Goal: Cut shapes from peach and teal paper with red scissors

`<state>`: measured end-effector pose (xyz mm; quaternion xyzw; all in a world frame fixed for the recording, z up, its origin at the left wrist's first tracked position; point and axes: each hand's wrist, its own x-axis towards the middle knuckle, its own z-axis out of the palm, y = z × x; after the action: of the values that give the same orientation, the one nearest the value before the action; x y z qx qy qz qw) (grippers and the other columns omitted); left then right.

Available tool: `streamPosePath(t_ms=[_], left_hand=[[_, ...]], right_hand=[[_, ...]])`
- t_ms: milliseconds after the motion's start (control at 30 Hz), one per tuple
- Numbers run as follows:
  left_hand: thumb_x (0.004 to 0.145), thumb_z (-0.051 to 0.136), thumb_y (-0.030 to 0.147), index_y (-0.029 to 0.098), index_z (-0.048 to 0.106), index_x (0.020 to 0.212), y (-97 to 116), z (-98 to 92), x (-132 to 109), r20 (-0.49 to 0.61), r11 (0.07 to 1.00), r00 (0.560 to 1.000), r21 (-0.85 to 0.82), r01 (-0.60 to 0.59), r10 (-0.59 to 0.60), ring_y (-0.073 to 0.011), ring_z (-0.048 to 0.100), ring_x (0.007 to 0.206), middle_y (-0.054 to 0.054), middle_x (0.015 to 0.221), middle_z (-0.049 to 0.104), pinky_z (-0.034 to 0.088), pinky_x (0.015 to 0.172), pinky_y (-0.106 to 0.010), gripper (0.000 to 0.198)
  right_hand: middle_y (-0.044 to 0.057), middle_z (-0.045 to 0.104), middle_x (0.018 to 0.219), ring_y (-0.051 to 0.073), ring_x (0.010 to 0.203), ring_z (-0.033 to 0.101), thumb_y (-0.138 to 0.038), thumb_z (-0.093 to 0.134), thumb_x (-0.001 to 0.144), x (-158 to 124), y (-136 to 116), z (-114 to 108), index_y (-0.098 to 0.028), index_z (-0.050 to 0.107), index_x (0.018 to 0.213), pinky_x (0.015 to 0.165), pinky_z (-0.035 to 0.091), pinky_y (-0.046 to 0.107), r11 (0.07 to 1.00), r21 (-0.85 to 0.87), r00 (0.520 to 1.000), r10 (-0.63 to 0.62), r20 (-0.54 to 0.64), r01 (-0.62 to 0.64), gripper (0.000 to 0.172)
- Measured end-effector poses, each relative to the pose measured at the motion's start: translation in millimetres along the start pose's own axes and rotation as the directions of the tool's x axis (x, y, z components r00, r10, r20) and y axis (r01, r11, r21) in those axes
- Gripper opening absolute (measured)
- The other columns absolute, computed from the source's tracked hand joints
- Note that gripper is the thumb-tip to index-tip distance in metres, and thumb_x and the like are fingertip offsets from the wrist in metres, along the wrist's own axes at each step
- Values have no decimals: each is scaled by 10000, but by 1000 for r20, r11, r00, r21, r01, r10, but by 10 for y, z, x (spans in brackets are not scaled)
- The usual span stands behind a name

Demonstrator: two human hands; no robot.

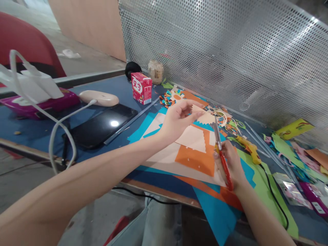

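Note:
My left hand (179,118) pinches a pale peach paper piece (205,116) with a zigzag edge, held above the stacked sheets. In my right hand (232,160) are red-handled scissors (224,167), their blades pointing up at the right end of that piece. Whether the blades touch the paper I cannot tell for sure. Beneath lie another peach sheet (192,138) with a jagged right edge, an orange sheet (196,160) and blue sheets (215,212), one hanging over the table edge.
A black phone (102,126), a pink box (141,88) and a purple tissue pack (41,102) stand left. Colourful paper scraps (230,123) lie along the perforated metal panel (220,51). At right are a yellow glue gun (248,148) with black cord and green sheets (271,191).

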<state>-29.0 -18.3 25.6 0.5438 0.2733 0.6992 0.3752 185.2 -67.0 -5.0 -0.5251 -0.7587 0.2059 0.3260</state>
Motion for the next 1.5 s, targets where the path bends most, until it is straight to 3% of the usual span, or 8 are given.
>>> streamPosePath(t_ms=[333, 800, 1267, 1500], left_hand=[[734, 709, 150, 163, 650, 829, -6, 4, 11, -5, 999, 1000, -37, 7, -8, -62, 454, 579, -10, 765, 611, 382, 510, -219, 113], [754, 698, 120, 167, 669, 830, 27, 14, -10, 5, 1000, 1000, 19, 16, -16, -69, 431, 565, -5, 747, 606, 375, 518, -237, 94], [731, 736, 184, 180, 665, 828, -9, 9, -13, 12, 1000, 1000, 20, -3, 2, -58, 444, 560, -24, 820, 646, 378, 505, -234, 121], [748, 699, 164, 160, 648, 846, -12, 21, -32, 0, 998, 999, 42, 51, -51, -43, 422, 484, 13, 682, 592, 363, 457, -214, 111]], right_hand=[[-58, 482, 670, 118, 519, 480, -345, 532, 860, 4, 22, -3, -251, 391, 850, 483, 368, 246, 998, 2, 998, -56, -3, 56, 170], [-65, 458, 627, 113, 469, 439, -402, 557, 862, 4, -7, 6, -254, 380, 833, 447, 350, 248, 1000, 31, 1000, 0, 16, 0, 232], [-79, 414, 587, 105, 476, 391, -395, 534, 856, 16, -20, 16, -250, 376, 815, 457, 308, 228, 997, -10, 996, -82, -44, 82, 218], [-76, 418, 572, 107, 454, 385, -413, 534, 853, 30, 18, 35, -246, 387, 812, 437, 298, 226, 995, 1, 992, -103, -67, 103, 226]])
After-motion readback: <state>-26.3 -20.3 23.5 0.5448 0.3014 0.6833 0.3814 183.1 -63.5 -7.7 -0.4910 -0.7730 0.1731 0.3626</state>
